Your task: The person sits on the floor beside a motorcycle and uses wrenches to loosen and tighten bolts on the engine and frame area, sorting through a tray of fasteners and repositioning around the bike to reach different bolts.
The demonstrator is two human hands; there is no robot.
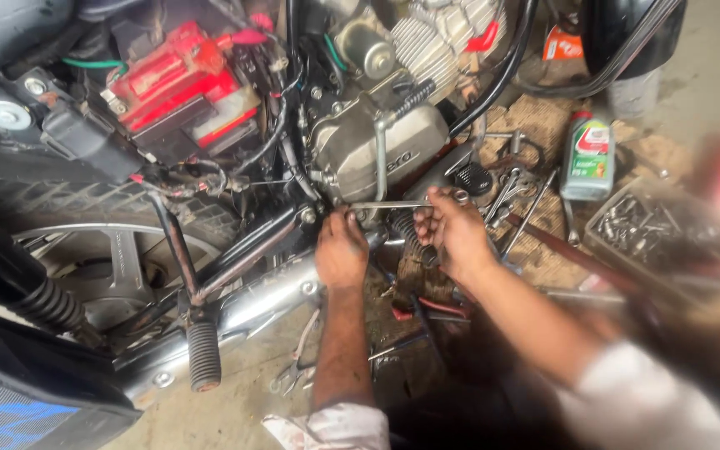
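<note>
Both hands working a wrench at the underside of a motorcycle engine.

A green oil bottle (588,157) with a red cap is standing on the floor at right, beside a tray of bolts (650,229); a red battery (178,79) is sitting upper left. My right hand (453,232) is closing around the far end of the wrench (402,204), which is lying level under the engine case (381,146). My left hand (342,250) is pressing at its near end (fingers curled, grip unclear). The exhaust pipe (252,304) is crowding below.

Left hand (341,250): bare, no glove or ring.
Right hand (453,231): bare, no glove.
Forearms: uncovered.
Sleeves: whitish cloth with reddish smudges, pushed up near the elbows, below the engine case (381,150).
</note>
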